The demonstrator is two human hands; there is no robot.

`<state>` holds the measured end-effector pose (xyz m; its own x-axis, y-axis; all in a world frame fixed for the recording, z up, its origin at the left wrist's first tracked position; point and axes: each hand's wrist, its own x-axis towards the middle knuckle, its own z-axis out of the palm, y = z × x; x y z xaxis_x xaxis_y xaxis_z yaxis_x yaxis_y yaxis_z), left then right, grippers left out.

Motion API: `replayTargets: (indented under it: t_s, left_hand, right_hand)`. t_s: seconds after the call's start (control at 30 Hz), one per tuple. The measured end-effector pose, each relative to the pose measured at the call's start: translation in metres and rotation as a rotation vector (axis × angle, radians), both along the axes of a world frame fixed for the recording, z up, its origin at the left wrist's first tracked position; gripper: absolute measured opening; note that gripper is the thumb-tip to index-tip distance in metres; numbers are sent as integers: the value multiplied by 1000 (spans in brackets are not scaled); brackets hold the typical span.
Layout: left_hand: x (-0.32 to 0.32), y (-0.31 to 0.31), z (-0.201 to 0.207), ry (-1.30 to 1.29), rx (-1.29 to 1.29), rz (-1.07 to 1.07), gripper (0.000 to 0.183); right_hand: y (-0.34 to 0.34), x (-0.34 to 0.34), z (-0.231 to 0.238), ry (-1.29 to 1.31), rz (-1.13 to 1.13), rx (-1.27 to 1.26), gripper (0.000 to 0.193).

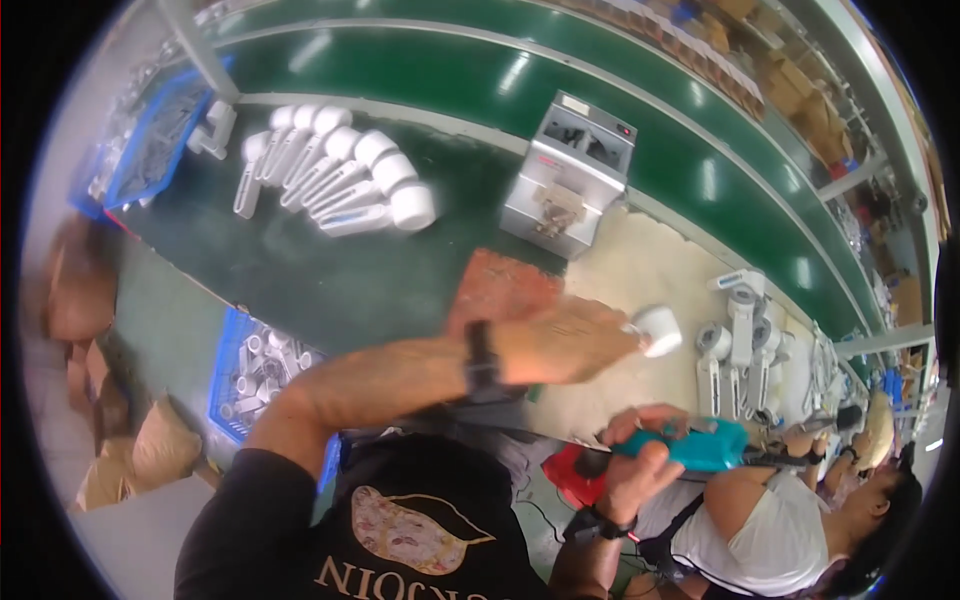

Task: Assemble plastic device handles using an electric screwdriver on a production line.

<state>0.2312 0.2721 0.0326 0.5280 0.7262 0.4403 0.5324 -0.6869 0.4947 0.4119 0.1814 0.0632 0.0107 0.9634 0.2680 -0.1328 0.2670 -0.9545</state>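
Observation:
My left hand [565, 345], motion-blurred and with a black wristband, reaches across the bench and grips a small white cylindrical part [658, 330] at its fingertips. Lower down, near my body, my right hand [640, 470] is closed around a teal electric screwdriver [700, 445] with a black cable at its end. A few assembled white handheld devices [738, 340] stand just beyond the white part. A reddish-brown mat [500, 288] lies under my left forearm.
A row of several white handheld devices [335, 180] lies on the green bench [300, 270]. A grey metal machine [572, 175] stands beside the green conveyor belt [480, 80]. Blue crates [228, 385] [150, 140] hold white parts. A co-worker in a white top [780, 540] sits at the lower right.

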Motion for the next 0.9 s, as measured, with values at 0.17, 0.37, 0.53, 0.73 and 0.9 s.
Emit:
replayTargets:
  t_s: [0.17,0.37,0.53,0.73,0.9]
  left_hand:
    - [-72,-36,19,-19,-246,193,42]
    - [-96,-38,2,-36,103,185,42]
    - [-92,-37,-9,-114,155,271,32]
    - [-97,-30,-6,-125,101,223,32]
    - [-99,-33,-12,-144,117,228,34]
  right_hand:
    - [22,-33,-23,-88,45,-22,65]
    - [42,-55,-23,-97,37,5,64]
    - [53,-72,7,-72,88,70,64]
    - [81,-102,26,-22,129,124,60]
    - [92,-123,24,1,163,207,62]
